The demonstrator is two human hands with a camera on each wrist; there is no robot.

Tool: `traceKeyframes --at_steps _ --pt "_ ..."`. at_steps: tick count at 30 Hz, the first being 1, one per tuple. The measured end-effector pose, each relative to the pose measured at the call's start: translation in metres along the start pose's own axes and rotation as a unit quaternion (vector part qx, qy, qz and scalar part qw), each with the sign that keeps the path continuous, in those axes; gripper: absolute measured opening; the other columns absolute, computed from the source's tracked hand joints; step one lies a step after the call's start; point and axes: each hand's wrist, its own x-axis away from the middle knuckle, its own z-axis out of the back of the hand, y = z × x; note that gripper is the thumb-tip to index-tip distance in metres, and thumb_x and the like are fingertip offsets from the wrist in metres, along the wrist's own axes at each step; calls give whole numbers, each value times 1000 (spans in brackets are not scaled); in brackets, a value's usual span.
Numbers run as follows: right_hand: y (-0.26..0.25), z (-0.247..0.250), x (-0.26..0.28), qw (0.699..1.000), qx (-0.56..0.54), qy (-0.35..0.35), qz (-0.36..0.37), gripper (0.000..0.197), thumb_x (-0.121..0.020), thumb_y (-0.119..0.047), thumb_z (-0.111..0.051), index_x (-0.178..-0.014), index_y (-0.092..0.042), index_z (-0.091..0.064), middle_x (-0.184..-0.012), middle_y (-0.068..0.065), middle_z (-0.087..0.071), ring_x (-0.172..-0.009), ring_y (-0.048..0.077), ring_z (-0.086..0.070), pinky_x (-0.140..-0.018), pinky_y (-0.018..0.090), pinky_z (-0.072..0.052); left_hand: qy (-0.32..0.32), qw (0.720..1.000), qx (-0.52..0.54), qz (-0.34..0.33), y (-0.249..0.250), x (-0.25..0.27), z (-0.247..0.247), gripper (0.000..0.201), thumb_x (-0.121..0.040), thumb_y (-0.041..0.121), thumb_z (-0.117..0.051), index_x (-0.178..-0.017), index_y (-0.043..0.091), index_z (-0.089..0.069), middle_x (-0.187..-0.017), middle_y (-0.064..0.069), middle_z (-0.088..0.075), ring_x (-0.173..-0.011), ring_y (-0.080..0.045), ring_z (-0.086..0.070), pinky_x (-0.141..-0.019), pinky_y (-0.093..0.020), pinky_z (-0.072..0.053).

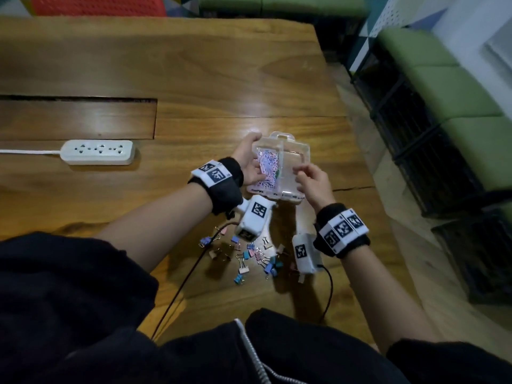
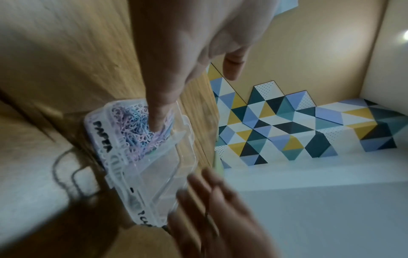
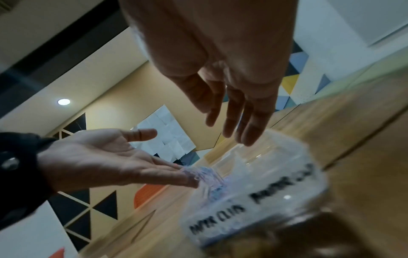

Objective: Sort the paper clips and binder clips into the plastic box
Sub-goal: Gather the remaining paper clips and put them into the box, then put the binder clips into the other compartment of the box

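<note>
A clear plastic box [image 1: 294, 159] with two compartments lies on the wooden table. Its left compartment holds pastel paper clips [image 1: 267, 167]; the right one looks bare. My left hand [image 1: 249, 162] lies along the box's left side, and a straight finger [image 2: 157, 115] touches the paper clips [image 2: 132, 125]. My right hand [image 1: 310, 180] hovers over the box's right compartment [image 3: 264, 167], its fingers [image 3: 238, 111] straight and holding nothing. Several coloured binder clips [image 1: 249, 257] lie scattered on the table in front of the box, between my forearms.
A white power strip [image 1: 98, 152] with its cord lies at the left, in front of a sunken slot [image 1: 77, 117] in the table. The table's right edge [image 1: 357, 173] runs close to the box. Black cables [image 1: 191, 275] trail from the wrist cameras.
</note>
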Motion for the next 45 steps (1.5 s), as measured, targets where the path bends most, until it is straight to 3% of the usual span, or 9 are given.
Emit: traceKeyframes --at_steps 2,5,8,10,13,15,25,32,45 --pt "17 17 17 999 33 -11 -20 23 -91 -1 -40 -108 -2 -55 -110 10 -56 -97 15 -51 -92 33 -44 7 1000 -17 -9 -1 1 -5 79 -92 41 -41 -148 3 -2 -155 -22 -4 -142 -34 -15 -115 -44 -20" --pt "43 34 39 994 81 -36 -60 26 -91 0 -39 -112 -2 -54 -117 11 -55 -102 17 -50 -87 29 -43 43 992 -109 -35 -8 8 -4 62 -93 34 -42 -143 4 -22 -150 -22 -20 -126 -33 -39 -109 -42 -31" --pt "64 40 59 987 132 -51 -78 28 -90 -2 -45 -116 -6 -53 -124 10 -53 -108 20 -51 -83 26 -45 93 956 -264 -90 -18 14 13 29 -93 19 -44 -119 8 -49 -132 -13 -47 -107 -24 -50 -77 -31 -47" --pt "75 38 71 971 216 -75 -71 42 -85 -9 -56 -126 -14 -47 -133 7 -46 -112 19 -46 -85 28 -46 116 891 -423 -117 -28 24 29 17 -92 10 -47 -108 11 -51 -118 -9 -52 -89 -17 -52 -68 -27 -46" --pt "85 28 85 924 352 -145 -38 78 -74 -27 -69 -140 -27 -27 -149 -2 -25 -132 23 -26 -108 46 -30 135 719 -677 -76 -52 35 63 46 -84 11 -59 -128 11 -46 -134 -14 -43 -116 -26 -49 -98 -35 -44" --pt "90 16 91 892 418 -169 -16 83 -75 -34 -68 -142 -29 -20 -152 -5 -15 -134 25 -21 -110 46 -26 146 665 -732 -17 -70 44 81 65 -80 19 -66 -137 15 -37 -140 -15 -34 -124 -30 -40 -104 -41 -41" --pt "103 -18 112 918 366 -126 83 53 -85 -3 -52 -134 -19 -39 -141 -1 -35 -126 21 -29 -107 32 -29 116 672 -727 -76 -139 51 80 59 -81 -5 -55 -133 19 -41 -131 -10 -35 -120 -27 -36 -98 -34 -40" --pt "114 -2 117 920 376 -113 -6 81 -75 -23 -70 -140 -33 -23 -141 1 -29 -125 22 -30 -104 41 -35 116 603 -780 -123 -142 53 74 52 -88 4 -53 -136 22 -43 -133 -8 -40 -122 -26 -38 -101 -36 -43" --pt "104 -4 97 946 302 -113 14 17 -80 -5 -61 -97 -10 -60 -112 4 -47 -101 16 -43 -96 27 -40 67 636 -764 -86 -133 43 56 20 -85 7 -54 -72 18 -44 -93 0 -40 -80 -13 -43 -63 -16 -32"
